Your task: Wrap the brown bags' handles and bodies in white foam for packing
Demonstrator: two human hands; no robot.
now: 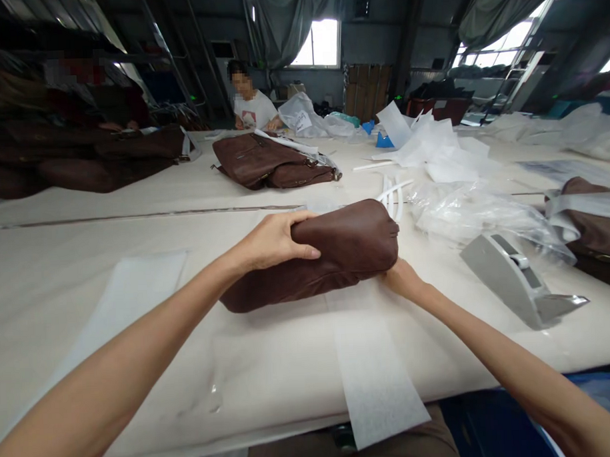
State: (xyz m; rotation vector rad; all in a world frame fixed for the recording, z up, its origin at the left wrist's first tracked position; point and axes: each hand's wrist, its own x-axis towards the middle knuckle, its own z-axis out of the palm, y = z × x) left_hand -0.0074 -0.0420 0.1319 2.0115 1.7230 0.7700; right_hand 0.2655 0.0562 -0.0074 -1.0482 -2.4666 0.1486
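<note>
A brown leather bag (pixel 343 244) is held up just above the table, its smooth base and rounded right end turned toward me. My left hand (pixel 275 241) grips it from the left, the thumb lying across the near face and the fingers over the top. At the lower right corner, my right hand (pixel 403 278) holds the bag, with its fingertips hidden behind the leather. Beneath the bag, a strip of white tissue paper (pixel 374 366) runs over the table's near edge. White strips (pixel 396 195) lie just behind the bag's right end.
On the pale table (pixel 270 383), a grey tape dispenser (pixel 517 281) stands right, beside crumpled clear plastic (pixel 484 212). Another brown bag (pixel 267 160) lies farther back, with white paper (pixel 432 147) to its right. A wrapped bag (pixel 595 225) sits at the right edge. Two people work across the table.
</note>
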